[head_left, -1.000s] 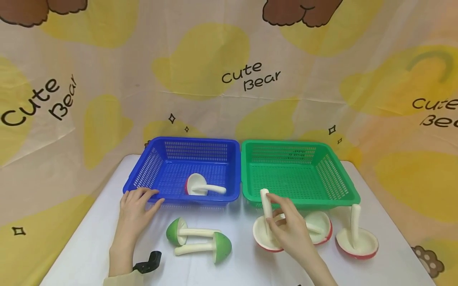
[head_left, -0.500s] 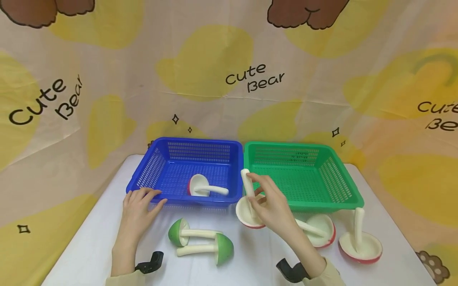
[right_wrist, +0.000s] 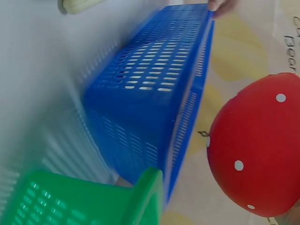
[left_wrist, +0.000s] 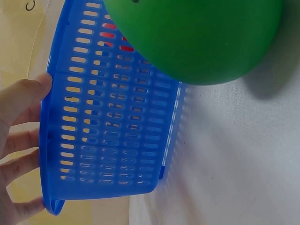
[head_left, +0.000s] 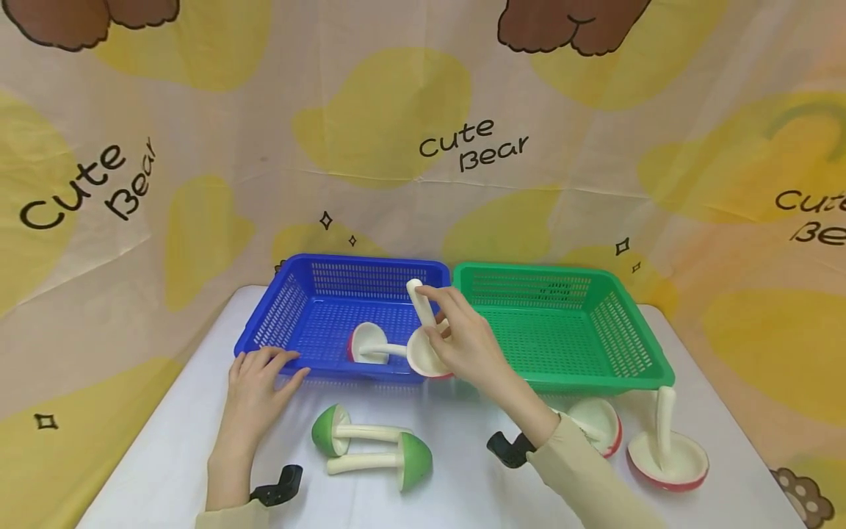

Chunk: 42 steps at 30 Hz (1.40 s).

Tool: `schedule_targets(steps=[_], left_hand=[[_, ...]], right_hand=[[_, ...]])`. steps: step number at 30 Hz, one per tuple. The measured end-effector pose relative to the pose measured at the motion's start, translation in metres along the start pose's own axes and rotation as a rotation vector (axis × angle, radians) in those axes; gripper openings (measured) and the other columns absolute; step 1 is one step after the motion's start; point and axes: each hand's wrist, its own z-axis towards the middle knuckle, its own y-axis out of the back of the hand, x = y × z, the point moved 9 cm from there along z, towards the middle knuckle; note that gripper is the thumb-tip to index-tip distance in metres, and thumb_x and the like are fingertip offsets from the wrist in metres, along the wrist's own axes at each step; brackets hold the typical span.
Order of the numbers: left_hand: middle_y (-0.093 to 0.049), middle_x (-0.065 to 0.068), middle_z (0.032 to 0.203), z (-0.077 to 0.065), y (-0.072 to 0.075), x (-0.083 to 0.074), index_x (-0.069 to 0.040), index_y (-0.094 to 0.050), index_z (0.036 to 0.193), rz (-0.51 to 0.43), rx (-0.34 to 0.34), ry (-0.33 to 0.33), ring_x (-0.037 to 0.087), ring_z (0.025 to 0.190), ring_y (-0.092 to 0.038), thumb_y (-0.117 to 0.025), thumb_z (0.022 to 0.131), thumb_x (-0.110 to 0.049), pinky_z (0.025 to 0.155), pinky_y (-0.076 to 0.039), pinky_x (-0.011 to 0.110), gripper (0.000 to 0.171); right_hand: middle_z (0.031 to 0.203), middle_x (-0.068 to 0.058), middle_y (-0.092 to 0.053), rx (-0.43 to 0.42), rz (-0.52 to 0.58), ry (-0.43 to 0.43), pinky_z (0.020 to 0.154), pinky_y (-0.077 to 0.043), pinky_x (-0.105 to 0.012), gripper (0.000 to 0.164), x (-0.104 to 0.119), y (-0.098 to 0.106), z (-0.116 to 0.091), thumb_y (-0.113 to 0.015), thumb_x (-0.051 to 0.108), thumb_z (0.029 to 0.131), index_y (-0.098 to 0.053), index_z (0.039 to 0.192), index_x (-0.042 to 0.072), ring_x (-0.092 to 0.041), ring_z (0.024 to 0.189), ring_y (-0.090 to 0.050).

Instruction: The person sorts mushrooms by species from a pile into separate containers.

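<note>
My right hand (head_left: 465,342) pinches the white stem of a toy mushroom (head_left: 421,305) over the right front part of the blue basket (head_left: 330,312). The stem points up, and the white underside of its cap faces me. In the right wrist view, the cap is a red dome (right_wrist: 258,145) with white dots. Another red-capped mushroom (head_left: 370,342) lies inside the blue basket. At that basket's front left corner, my left hand (head_left: 254,389) holds the rim, fingers over it and thumb in front. Below lie two green-capped mushrooms (head_left: 414,461), one cap (left_wrist: 201,37) looming large in the left wrist view.
A green basket (head_left: 562,380) stands right beside the blue one. Two more red-capped mushrooms, one partly behind the right forearm (head_left: 598,422) and one with its stem up (head_left: 674,463), lie in front of it. A printed cloth (head_left: 370,117) hangs behind the white table.
My right hand has lifted the red-capped mushroom from in front of the green basket and carried it up and left, over the blue basket. The left hand stays on the rim.
</note>
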Motion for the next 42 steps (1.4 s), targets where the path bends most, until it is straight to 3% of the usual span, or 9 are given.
schedule_targets(steps=[4,9,13,23,32,42], left_hand=[[-0.064,0.014,0.101,0.0,0.0,0.001,-0.006,-0.069,0.103,0.003,0.001,0.0,0.036,0.106,-0.053,-0.077,0.079,-0.02,0.108,-0.024,0.067,0.029],[-0.065,0.013,0.1,0.001,0.0,0.001,-0.006,-0.07,0.101,0.012,-0.015,-0.011,0.036,0.105,-0.055,-0.078,0.078,-0.02,0.108,-0.025,0.067,0.028],[-0.065,0.013,0.099,0.001,-0.001,0.001,-0.006,-0.07,0.1,0.017,-0.016,-0.01,0.036,0.104,-0.055,-0.078,0.078,-0.02,0.107,-0.025,0.067,0.028],[-0.065,0.012,0.099,0.001,-0.001,0.002,-0.006,-0.07,0.101,0.022,-0.018,-0.005,0.035,0.105,-0.055,-0.078,0.078,-0.021,0.108,-0.025,0.067,0.028],[-0.065,0.012,0.099,0.001,-0.003,0.003,-0.006,-0.07,0.101,0.028,-0.016,-0.003,0.035,0.104,-0.056,-0.078,0.078,-0.022,0.108,-0.025,0.066,0.029],[-0.065,0.011,0.099,0.001,-0.002,0.003,-0.006,-0.07,0.102,0.026,-0.007,0.01,0.034,0.104,-0.056,-0.078,0.079,-0.022,0.109,-0.025,0.066,0.029]], right_hand=[[0.119,-0.005,-0.058,0.019,0.041,-0.002,0.066,-0.057,-0.022,0.054,-0.008,-0.014,0.016,-0.065,-0.002,0.085,-0.05,0.134,0.015,-0.016,0.085,-0.064],[0.12,-0.008,-0.057,0.029,0.143,-0.065,0.071,-0.059,-0.026,0.057,-0.026,-0.029,0.033,-0.066,-0.004,0.084,-0.049,0.135,0.014,-0.018,0.087,-0.061],[0.12,-0.009,-0.057,0.044,0.158,-0.103,0.074,-0.06,-0.029,0.058,-0.039,-0.04,0.045,-0.065,-0.004,0.084,-0.048,0.136,0.014,-0.019,0.087,-0.062],[0.123,-0.008,-0.058,0.11,0.058,-0.187,0.062,-0.051,-0.025,0.057,-0.06,-0.071,0.06,-0.061,0.0,0.087,-0.045,0.139,0.017,-0.018,0.086,-0.062],[0.125,-0.006,-0.058,0.169,-0.033,-0.264,0.064,-0.05,-0.028,0.057,-0.083,-0.098,0.062,-0.061,0.001,0.086,-0.046,0.138,0.018,-0.017,0.086,-0.059],[0.12,-0.007,-0.058,0.223,-0.1,-0.27,0.06,-0.047,-0.029,0.054,-0.088,-0.113,0.058,-0.06,0.002,0.087,-0.047,0.137,0.02,-0.021,0.078,-0.056]])
